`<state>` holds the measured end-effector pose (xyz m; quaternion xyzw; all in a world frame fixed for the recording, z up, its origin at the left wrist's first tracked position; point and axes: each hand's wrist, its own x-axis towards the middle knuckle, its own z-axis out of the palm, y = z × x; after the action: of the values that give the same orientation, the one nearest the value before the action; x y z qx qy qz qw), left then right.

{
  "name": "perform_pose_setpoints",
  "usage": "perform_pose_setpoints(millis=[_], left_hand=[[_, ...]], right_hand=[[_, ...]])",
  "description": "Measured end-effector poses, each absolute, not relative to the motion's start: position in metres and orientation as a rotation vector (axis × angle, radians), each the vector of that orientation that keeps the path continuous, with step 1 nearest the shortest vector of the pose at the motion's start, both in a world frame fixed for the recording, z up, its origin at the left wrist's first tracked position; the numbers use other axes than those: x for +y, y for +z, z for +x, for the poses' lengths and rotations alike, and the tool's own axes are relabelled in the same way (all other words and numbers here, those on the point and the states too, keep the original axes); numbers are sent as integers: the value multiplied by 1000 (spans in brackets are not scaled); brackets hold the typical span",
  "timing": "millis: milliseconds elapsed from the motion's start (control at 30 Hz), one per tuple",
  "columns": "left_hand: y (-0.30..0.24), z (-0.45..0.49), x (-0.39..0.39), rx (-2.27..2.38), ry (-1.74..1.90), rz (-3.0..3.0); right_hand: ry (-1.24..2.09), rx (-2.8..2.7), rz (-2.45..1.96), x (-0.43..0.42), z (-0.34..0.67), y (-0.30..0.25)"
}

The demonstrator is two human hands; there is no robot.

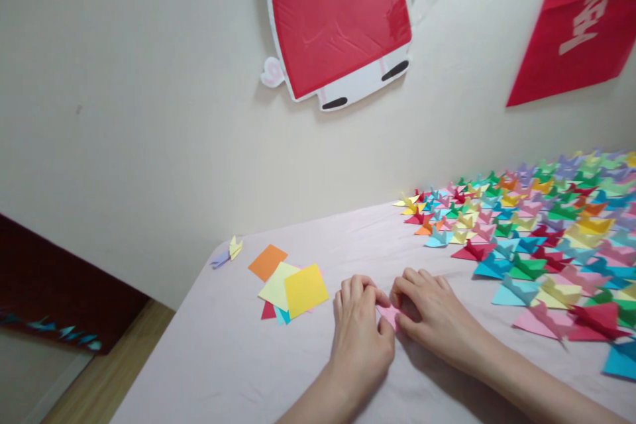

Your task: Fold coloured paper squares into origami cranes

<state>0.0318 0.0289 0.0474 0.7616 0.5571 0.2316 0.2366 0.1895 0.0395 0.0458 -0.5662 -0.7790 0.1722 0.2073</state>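
Note:
A small piece of pink origami paper [389, 315] lies on the pale cloth, partly hidden by fingers. My left hand [358, 324] grips its left side, thumb and fingertips bent onto it. From the right, my right hand [431, 310] pinches the other side with thumb and forefinger. How the paper is folded is too small to make out. Left of my hands rests a loose pile of square papers, with a yellow sheet [307, 291] on top, a pale yellow sheet [276, 288] and an orange sheet [267, 262]; red and blue corners stick out below.
Many folded paper cranes [556, 258] in mixed colours stand in rows on the right of the cloth-covered surface [199, 371]. Two slim folded papers [228, 253] lie at its far left corner. Behind rises a wall [173, 112] with a red cartoon cutout [342, 20].

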Motion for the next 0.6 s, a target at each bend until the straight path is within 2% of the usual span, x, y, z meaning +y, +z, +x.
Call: perform_pose_setpoints(millis=[333, 600], left_hand=[[48, 28, 26, 1467, 696, 2139], [44, 23, 26, 1377, 756, 2194]], right_hand=[[668, -2166, -1390, 40, 206, 46], [562, -2231, -1249, 28, 202, 47]])
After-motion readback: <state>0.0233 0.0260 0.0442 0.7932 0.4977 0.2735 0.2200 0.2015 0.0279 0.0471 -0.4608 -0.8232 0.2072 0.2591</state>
